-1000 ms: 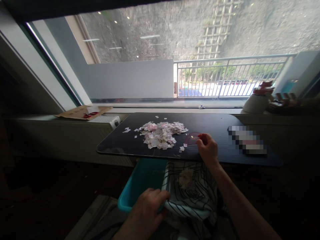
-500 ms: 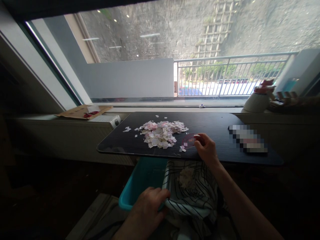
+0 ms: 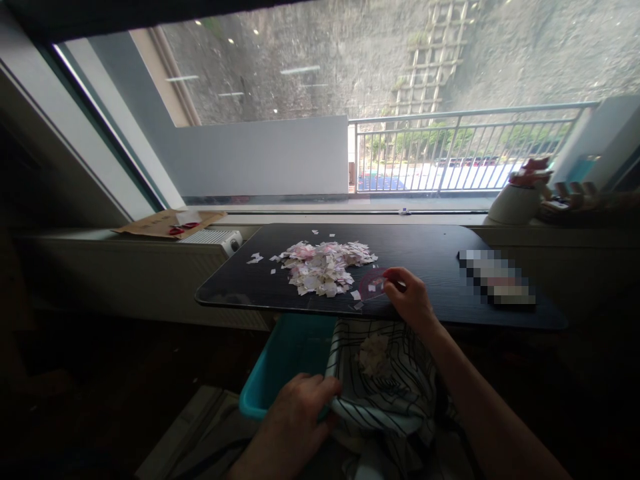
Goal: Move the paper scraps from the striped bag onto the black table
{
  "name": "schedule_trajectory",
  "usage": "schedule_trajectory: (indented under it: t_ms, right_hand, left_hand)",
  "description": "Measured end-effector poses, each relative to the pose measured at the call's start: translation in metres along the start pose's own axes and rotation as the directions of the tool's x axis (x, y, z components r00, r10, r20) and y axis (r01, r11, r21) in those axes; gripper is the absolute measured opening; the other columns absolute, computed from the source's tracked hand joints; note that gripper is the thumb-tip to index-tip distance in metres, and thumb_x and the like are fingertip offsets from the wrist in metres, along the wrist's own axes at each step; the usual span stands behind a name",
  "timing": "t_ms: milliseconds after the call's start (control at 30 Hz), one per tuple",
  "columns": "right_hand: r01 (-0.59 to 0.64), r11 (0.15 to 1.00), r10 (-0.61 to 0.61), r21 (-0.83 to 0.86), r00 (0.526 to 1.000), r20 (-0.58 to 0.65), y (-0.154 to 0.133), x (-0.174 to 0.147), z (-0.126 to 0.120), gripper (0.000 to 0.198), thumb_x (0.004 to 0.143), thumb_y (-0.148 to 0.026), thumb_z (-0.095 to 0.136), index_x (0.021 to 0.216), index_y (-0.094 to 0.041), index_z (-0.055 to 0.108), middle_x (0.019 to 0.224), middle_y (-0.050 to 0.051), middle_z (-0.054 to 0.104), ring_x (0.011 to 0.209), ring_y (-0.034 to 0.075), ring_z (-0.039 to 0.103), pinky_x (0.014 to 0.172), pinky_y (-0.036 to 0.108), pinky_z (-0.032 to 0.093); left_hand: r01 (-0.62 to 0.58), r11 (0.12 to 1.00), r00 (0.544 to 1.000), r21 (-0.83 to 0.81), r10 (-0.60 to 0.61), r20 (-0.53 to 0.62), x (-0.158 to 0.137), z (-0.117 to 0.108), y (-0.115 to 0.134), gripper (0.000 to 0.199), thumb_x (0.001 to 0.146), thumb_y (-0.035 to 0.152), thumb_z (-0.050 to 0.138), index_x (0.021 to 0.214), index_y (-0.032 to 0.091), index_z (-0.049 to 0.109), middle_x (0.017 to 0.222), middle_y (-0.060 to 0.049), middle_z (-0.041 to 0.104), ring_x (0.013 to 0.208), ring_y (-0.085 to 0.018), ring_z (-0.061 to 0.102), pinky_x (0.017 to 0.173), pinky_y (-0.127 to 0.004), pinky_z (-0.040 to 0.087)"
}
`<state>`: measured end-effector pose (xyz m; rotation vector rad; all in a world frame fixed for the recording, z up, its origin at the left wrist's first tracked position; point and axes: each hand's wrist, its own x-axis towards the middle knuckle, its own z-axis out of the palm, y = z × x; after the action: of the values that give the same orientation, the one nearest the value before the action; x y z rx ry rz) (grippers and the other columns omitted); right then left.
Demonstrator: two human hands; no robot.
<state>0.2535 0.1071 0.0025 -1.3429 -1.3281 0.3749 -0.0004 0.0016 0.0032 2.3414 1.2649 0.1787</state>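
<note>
My right hand (image 3: 407, 291) pinches a clear pinkish protractor (image 3: 369, 285) at its right end, low over the black tabletop (image 3: 415, 243). A few loose paper scraps (image 3: 356, 295) lie at the protractor's left end, near the table's front edge. Farther left spreads a heap of small cut paper pieces (image 3: 320, 270), white with some pink. Below the table, my left hand (image 3: 305, 403) is closed on the rim of a light bin (image 3: 385, 417) with a striped liner. More paper pieces (image 3: 375, 355) rest inside that liner. My left fingertips are partly hidden.
A teal bin (image 3: 253, 400) stands beside the lined one. At the table's right lies a blurred-out flat object (image 3: 497, 278). On the sill are red-handled scissors (image 3: 183, 229) on brown cardboard (image 3: 145, 225) and a white pot (image 3: 515, 203). A radiator (image 3: 213, 240) borders the table's left.
My right hand has moved a little left with the protractor. Fewer scraps show at the table's front edge, and one shows against the protractor. My left hand stays on the rim.
</note>
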Motion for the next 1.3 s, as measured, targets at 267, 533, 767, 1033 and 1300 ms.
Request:
schedule_trajectory:
  t_ms: [267, 533, 767, 1033, 1300]
  right_hand:
    - [0.018, 1.0, -0.02, 0.025, 0.999, 0.047, -0.0015, -0.0026, -0.0003, 0.016, 0.069, -0.025, 0.056, 0.081, -0.018, 0.064, 0.073, 0.003, 0.067, 0.066, 0.016, 0.061, 0.064, 0.027, 0.048]
    - [0.089, 0.995, -0.092, 0.041, 0.991, 0.098, -0.0068, -0.0026, 0.0, 0.018, 0.072, -0.029, 0.057, 0.084, -0.018, 0.065, 0.072, 0.002, 0.067, 0.061, 0.014, 0.058, 0.059, 0.026, 0.047]
    - [-0.012, 0.999, 0.013, -0.051, 1.0, 0.002, -0.0015, -0.0013, -0.0015, 0.014, 0.069, -0.027, 0.056, 0.077, -0.018, 0.064, 0.069, 0.002, 0.066, 0.063, 0.016, 0.06, 0.062, 0.028, 0.047]
    - [0.015, 0.999, -0.02, 0.038, 0.992, 0.122, -0.0005, -0.0012, 0.0017, 0.025, 0.073, -0.031, 0.059, 0.091, -0.017, 0.067, 0.077, 0.005, 0.069, 0.067, 0.017, 0.062, 0.065, 0.029, 0.05]
    - [-0.013, 0.997, 0.007, 0.074, 0.996, 0.085, -0.0032, -0.0012, -0.0003, 0.027, 0.074, -0.032, 0.057, 0.093, -0.016, 0.066, 0.072, 0.004, 0.068, 0.065, 0.017, 0.062, 0.064, 0.029, 0.049]
  left_hand:
    - [-0.01, 1.0, 1.0, -0.006, 0.01, -0.012, -0.0007, 0.0019, -0.0009, 0.025, 0.076, 0.009, 0.054, 0.095, 0.023, 0.06, 0.093, 0.0, 0.064, 0.088, -0.02, 0.054, 0.078, -0.029, 0.037]
    - [-0.005, 1.0, 1.0, 0.008, 0.005, -0.008, 0.0001, 0.0013, -0.0007, 0.025, 0.076, 0.009, 0.055, 0.095, 0.023, 0.06, 0.092, 0.0, 0.064, 0.088, -0.02, 0.054, 0.078, -0.029, 0.037]
    - [0.003, 1.0, 1.0, 0.009, -0.003, -0.006, -0.0006, 0.0002, 0.0006, 0.025, 0.076, 0.009, 0.055, 0.096, 0.023, 0.06, 0.092, 0.0, 0.063, 0.089, -0.02, 0.054, 0.078, -0.028, 0.038]
    - [0.006, 1.0, 1.0, 0.03, -0.006, -0.006, -0.0007, 0.0012, 0.0013, 0.026, 0.075, 0.008, 0.054, 0.096, 0.023, 0.06, 0.092, 0.0, 0.063, 0.088, -0.02, 0.054, 0.078, -0.028, 0.038]
    - [-0.003, 1.0, 1.0, 0.021, 0.003, -0.008, -0.0005, 0.0026, -0.0004, 0.025, 0.076, 0.01, 0.055, 0.096, 0.023, 0.06, 0.091, 0.0, 0.063, 0.088, -0.019, 0.054, 0.077, -0.028, 0.039]
